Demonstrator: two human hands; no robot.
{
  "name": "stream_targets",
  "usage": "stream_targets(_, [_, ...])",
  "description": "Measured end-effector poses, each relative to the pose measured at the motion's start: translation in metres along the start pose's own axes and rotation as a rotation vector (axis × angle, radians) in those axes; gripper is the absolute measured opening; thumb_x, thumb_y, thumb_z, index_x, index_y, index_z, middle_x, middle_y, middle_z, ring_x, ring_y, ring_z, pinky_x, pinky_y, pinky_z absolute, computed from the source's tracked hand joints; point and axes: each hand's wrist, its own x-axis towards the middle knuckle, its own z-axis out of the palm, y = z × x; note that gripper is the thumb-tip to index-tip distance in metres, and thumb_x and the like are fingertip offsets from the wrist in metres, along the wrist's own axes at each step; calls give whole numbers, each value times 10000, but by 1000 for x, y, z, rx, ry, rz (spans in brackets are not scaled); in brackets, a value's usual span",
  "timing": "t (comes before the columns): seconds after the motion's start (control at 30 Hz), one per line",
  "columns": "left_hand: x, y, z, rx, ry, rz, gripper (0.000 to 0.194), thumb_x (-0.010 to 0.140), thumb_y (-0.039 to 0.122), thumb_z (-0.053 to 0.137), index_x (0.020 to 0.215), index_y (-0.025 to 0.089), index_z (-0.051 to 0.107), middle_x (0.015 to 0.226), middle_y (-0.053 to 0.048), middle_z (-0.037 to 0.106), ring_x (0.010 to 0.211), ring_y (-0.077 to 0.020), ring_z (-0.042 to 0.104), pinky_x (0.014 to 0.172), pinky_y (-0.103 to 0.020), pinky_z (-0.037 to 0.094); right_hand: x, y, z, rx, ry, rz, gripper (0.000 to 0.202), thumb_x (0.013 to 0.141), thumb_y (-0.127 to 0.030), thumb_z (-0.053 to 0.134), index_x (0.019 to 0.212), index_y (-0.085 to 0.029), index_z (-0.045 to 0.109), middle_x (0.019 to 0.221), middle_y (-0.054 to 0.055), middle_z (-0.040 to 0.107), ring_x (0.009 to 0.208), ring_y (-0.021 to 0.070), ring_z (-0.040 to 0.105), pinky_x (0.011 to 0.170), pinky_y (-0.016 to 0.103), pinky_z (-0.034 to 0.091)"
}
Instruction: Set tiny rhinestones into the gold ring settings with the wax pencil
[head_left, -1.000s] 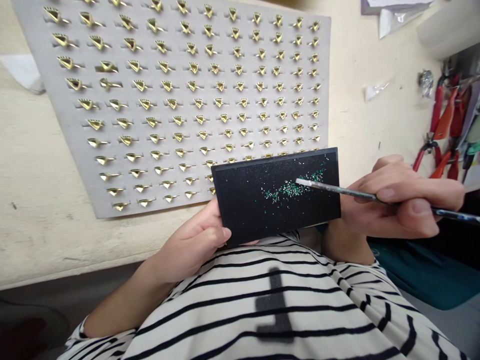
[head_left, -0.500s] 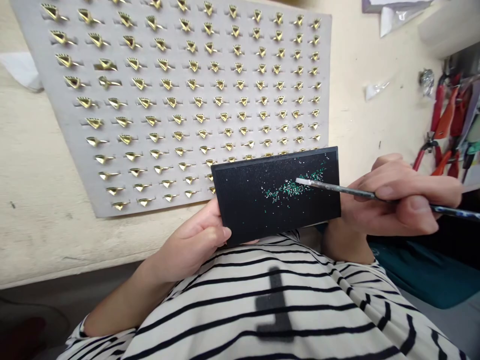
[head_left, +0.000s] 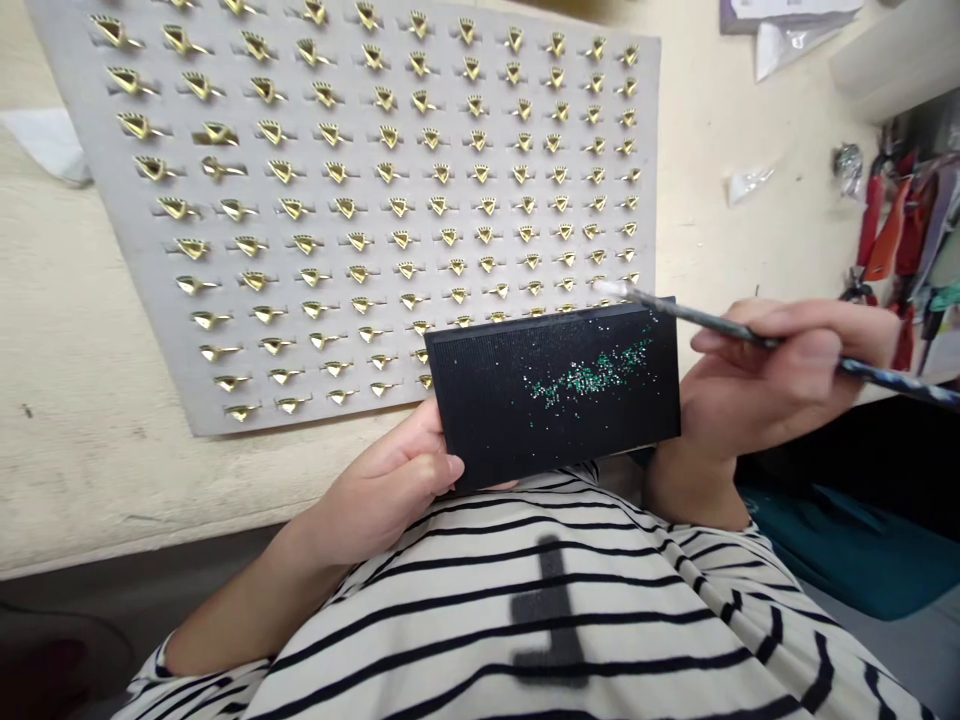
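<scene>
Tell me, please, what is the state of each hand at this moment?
Left hand: closed on the edge of the black tray.
Right hand: closed, holding the thin brush-like tool.

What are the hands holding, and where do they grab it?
The left hand holds the black tray by its near left corner; the right hand holds the white-tipped stick partway along its shaft.

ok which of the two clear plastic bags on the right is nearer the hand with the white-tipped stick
The small bag, lying by itself nearer the right hand; the other bag is farther off, beside the purple-edged stack.
</scene>
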Motion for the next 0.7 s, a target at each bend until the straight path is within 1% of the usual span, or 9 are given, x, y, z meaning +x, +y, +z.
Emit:
stream_targets(0.03, [0, 0, -1, 37, 0, 4, 401, 903, 194, 574, 1291, 291, 607, 1205, -21, 707, 1027, -206, 681, 947, -321, 530, -1, 0, 2, -52, -17, 35, 188, 902, -259, 495, 784, -175, 614, 685, -61, 559, 500, 28, 578, 448, 221, 428])
stream_targets(0.1, [1, 0, -2, 74, -5, 5, 432, 902, 190, 559, 1324, 281, 584, 1244, -46, 693, 1049, -227, 679, 944, -336, 530, -2, 0, 4, -113, -62, 64, 184, 916, -289, 511, 826, -183, 631, 763, -60, 584, 540, 27, 614, 480, 217, 489])
stream_targets(0.2, [0, 1, -1, 13, -10, -33, 465, 901, 171, 546, 1347, 303, 559, 1315, -37, 662, 1122, -237, 655, 936, -336, 544, -3, 1, 5, -151, -137, 89, 183, 923, -302, 507, 857, -196, 641, 761, -67, 584, 583, 40, 652, 521, 213, 536])
stream_targets(0.3, [0, 2, 0, -40, -9, -61, 466, 895, 172, 565, 1335, 326, 573, 1304, -17, 667, 1142, -240, 650, 933, -334, 550, -3, 0, 6, -166, -178, 113, 171, 924, -279, 501, 876, -201, 646, 770, -70, 593, 634, 60, 686, 538, 212, 540])
stream_targets(0.4, [0, 2, 1, -42, -14, -54, 463, 889, 158, 562, 1324, 315, 585, 1266, -20, 682, 1112, -229, 661, 918, -312, 553, -2, -3, 7, -151, -190, 134, 166, 925, -256, 497, 891, -200, 650, 767, -69, 597, 664, 64, 695, 569, 216, 548])
stream_targets(0.47, [0, 2, 1, -59, -23, -48, 470, 894, 141, 546, 1331, 313, 575, 1280, -14, 676, 1138, -216, 648, 933, -298, 546, -2, -4, 7, -135, -197, 144, 160, 921, -245, 505, 890, -189, 651, 768, -61, 601, 669, 69, 697, 576, 217, 547])
stream_targets(0.57, [-1, 2, 1, -72, -35, -48, 468, 914, 149, 532, 1350, 319, 550, 1306, -16, 668, 1174, -227, 638, 963, -332, 540, -2, -4, 7, -132, -201, 149, 158, 919, -240, 509, 886, -176, 649, 768, -51, 606, 671, 77, 699, 587, 221, 548])
stream_targets(0.63, [-1, 2, 1, -74, -42, -48, 453, 921, 161, 531, 1348, 311, 549, 1281, -27, 685, 1132, -231, 663, 955, -356, 548, -2, -3, 8, -142, -200, 149, 160, 922, -245, 504, 887, -180, 646, 769, -52, 607, 673, 74, 698, 597, 221, 551])
stream_targets(0.7, [-1, 1, 0, -86, -44, -47, 452, 917, 156, 533, 1345, 300, 548, 1277, -30, 686, 1124, -225, 666, 959, -355, 549, -2, -3, 8, -152, -199, 143, 160, 925, -254, 498, 889, -191, 641, 768, -58, 606, 675, 68, 698, 598, 216, 553])
